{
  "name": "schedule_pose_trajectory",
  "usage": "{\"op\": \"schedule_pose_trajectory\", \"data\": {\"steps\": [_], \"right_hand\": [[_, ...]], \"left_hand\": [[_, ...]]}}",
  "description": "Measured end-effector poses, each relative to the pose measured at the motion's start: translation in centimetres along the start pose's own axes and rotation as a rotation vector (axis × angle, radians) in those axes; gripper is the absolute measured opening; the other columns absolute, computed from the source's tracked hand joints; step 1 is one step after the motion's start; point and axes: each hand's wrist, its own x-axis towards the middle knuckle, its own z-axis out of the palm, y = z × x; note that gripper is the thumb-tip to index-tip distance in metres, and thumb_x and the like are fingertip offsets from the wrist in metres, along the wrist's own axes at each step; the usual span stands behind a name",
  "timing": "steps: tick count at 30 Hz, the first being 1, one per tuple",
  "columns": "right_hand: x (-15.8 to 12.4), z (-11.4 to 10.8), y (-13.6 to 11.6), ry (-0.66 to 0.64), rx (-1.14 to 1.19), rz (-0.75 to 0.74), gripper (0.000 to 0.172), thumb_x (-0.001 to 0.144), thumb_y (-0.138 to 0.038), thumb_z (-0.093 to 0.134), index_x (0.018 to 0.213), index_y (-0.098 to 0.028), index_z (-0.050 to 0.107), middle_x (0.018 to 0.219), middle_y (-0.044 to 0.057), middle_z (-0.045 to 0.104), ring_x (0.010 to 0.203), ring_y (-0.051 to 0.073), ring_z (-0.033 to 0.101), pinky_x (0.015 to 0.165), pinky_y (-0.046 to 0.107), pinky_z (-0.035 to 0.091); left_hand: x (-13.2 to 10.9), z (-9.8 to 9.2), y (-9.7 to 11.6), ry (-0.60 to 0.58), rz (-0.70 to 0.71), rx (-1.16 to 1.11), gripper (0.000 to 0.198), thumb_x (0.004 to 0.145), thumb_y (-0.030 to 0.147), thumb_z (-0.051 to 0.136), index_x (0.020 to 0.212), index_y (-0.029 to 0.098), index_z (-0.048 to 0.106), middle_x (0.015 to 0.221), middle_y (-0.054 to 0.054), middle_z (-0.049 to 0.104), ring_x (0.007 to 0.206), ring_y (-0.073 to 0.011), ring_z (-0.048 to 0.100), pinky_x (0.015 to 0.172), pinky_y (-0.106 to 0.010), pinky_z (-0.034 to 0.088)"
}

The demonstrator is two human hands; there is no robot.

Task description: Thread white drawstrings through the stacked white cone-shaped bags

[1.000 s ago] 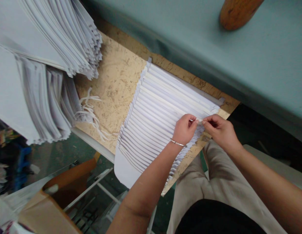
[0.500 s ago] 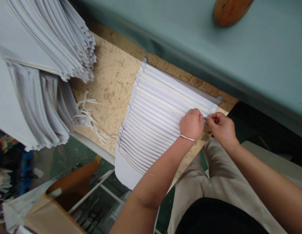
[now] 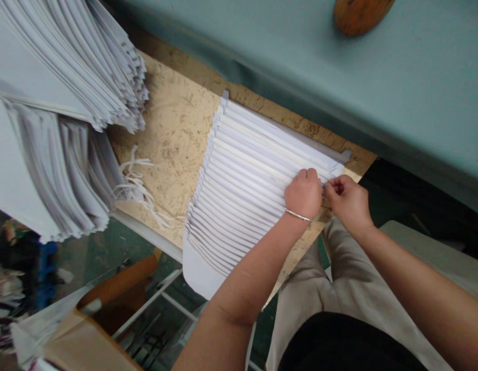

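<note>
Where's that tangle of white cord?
In the head view, the white cords lie on the speckled board, between the fanned paper stack and the large paper pile.

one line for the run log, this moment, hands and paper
left hand: on fanned paper stack | right hand: fingers at stack edge | nearby: white cords, paper piles

The left hand [image 3: 303,194] is curled, knuckles up, fingers bent downward, with a thin bangle [image 3: 297,215] on its wrist. The right hand [image 3: 349,202] sits just beside it, wrist bent, its fingertips [image 3: 327,187] pinched together and reaching toward the left fingers. Both forearms angle inward from below, elbows out of view.
</note>
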Motion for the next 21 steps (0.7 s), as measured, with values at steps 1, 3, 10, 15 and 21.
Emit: {"op": "schedule_pose_trajectory", "data": {"steps": [1,3,10,15,21], "right_hand": [[-0.1,-0.1,0.1,0.006,-0.025,-0.009,0.016,0.082,-0.033,0.058,0.077,-0.018,0.060,0.066,0.001,0.061,0.059,0.014,0.055,0.058,0.025,0.039],[-0.3,-0.3,0.1,0.014,-0.057,-0.052,0.016,0.084,-0.034,0.058,0.083,-0.018,0.061,0.068,0.001,0.062,0.059,0.015,0.056,0.059,0.025,0.040],[-0.6,-1.1,0.3,-0.115,-0.143,-0.321,0.026,0.089,-0.024,0.048,0.106,-0.019,0.068,0.102,0.007,0.065,0.092,0.020,0.062,0.082,0.031,0.047],[-0.8,-2.1,0.2,-0.068,0.074,-0.178,0.025,0.090,-0.029,0.052,0.105,-0.018,0.068,0.083,0.003,0.065,0.072,0.016,0.058,0.068,0.028,0.046],[-2.7,-2.9,-1.0,-0.168,0.192,-0.144,0.024,0.089,-0.035,0.057,0.104,-0.019,0.066,0.082,0.003,0.062,0.067,0.014,0.053,0.061,0.026,0.042]], "left_hand": [[0.0,0.0,0.0,0.001,-0.009,0.013,0.022,0.098,0.030,0.038,0.107,0.018,0.053,0.103,-0.009,0.061,0.093,-0.0202,0.062,0.069,-0.029,0.046],[0.1,0.0,0.2,-0.005,-0.024,0.030,0.022,0.098,0.031,0.038,0.108,0.018,0.052,0.103,-0.010,0.061,0.092,-0.0207,0.062,0.069,-0.029,0.047],[-0.1,-0.9,-0.4,0.043,-0.019,-0.073,0.019,0.095,0.031,0.045,0.103,0.016,0.054,0.101,-0.010,0.062,0.091,-0.0220,0.062,0.073,-0.031,0.047],[-1.5,-1.7,-3.1,0.071,-0.115,-0.617,0.027,0.098,0.034,0.038,0.098,0.016,0.058,0.093,-0.007,0.064,0.084,-0.0158,0.061,0.076,-0.028,0.047],[-4.1,-1.2,-4.4,-0.206,-0.381,-1.545,0.032,0.093,0.035,0.045,0.109,0.011,0.059,0.095,-0.010,0.067,0.074,-0.0117,0.062,0.061,-0.022,0.044]]}}
